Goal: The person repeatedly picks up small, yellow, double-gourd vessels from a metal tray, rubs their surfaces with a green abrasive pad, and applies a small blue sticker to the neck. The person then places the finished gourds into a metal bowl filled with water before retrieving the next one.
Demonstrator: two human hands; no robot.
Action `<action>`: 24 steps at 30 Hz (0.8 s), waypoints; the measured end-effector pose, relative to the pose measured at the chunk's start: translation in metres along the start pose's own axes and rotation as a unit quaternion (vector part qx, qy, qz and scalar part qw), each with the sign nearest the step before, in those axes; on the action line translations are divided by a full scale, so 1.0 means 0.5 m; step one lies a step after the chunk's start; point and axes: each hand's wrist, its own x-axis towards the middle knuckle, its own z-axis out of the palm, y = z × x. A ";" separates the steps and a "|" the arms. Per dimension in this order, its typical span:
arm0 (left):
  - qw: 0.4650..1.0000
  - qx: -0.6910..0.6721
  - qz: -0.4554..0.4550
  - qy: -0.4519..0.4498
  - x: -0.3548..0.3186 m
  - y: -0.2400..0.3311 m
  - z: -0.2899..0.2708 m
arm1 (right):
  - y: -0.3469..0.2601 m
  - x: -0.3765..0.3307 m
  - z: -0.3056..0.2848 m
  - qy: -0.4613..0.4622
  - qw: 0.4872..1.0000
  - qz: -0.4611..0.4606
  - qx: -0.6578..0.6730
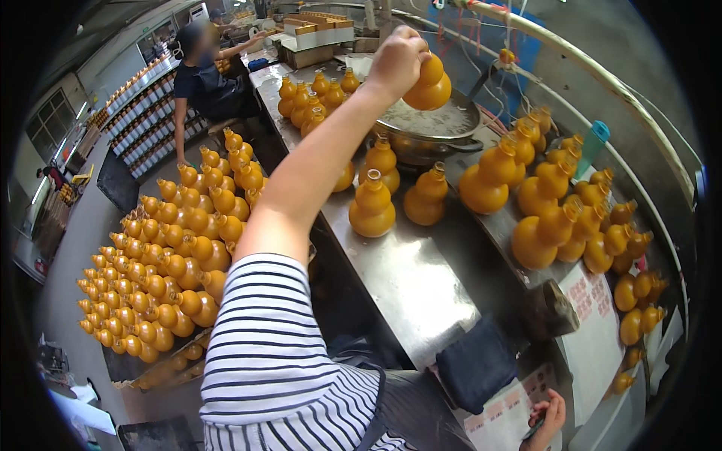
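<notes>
My left hand (400,63), at the end of a raised arm in a striped sleeve, is closed on an orange gourd-shaped bottle (429,88). The bottle is tilted over a round metal pan (417,149) of pale, frothy liquid. Low at the right, my right hand (547,421) has curled fingers around something small and dark that I cannot make out. Beside it lies a sheet of printed labels (492,421). More gourd bottles, such as one with an open neck (372,210) and one near the pan (426,199), stand on the metal table.
Many gourd bottles crowd a surface at left (162,263); others stand on the right-hand bench (538,240). A dark folded cloth (476,361) lies on the table edge. Label sheets (590,331) and a teal bottle (592,146) are at right. Another person (207,86) works far left.
</notes>
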 end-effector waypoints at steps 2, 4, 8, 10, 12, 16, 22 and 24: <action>0.997 0.062 0.031 -0.033 -0.029 -0.100 0.057 | -0.009 -0.002 0.001 0.052 0.996 0.024 -0.072; 0.992 0.087 -0.007 -0.091 -0.059 -0.103 0.099 | 0.005 0.000 -0.023 0.094 0.992 0.040 -0.072; 0.980 0.128 -0.031 -0.149 -0.136 -0.123 0.191 | -0.014 0.012 -0.036 0.171 0.977 0.042 -0.119; 0.977 0.121 -0.040 -0.172 -0.154 -0.116 0.205 | -0.044 0.030 -0.016 0.146 0.979 0.012 -0.142; 0.969 0.136 -0.044 -0.202 -0.180 -0.128 0.221 | -0.088 0.047 0.039 0.116 0.980 -0.011 -0.159; 0.946 0.148 -0.059 -0.282 -0.156 -0.090 0.231 | -0.074 0.073 0.011 0.119 0.974 0.012 -0.191; 0.908 0.160 -0.183 -0.341 -0.159 -0.068 0.256 | -0.011 0.083 -0.047 0.094 0.971 -0.016 -0.218; 0.893 0.180 -0.197 -0.364 -0.190 -0.093 0.264 | -0.095 0.075 0.054 0.090 0.960 -0.006 -0.266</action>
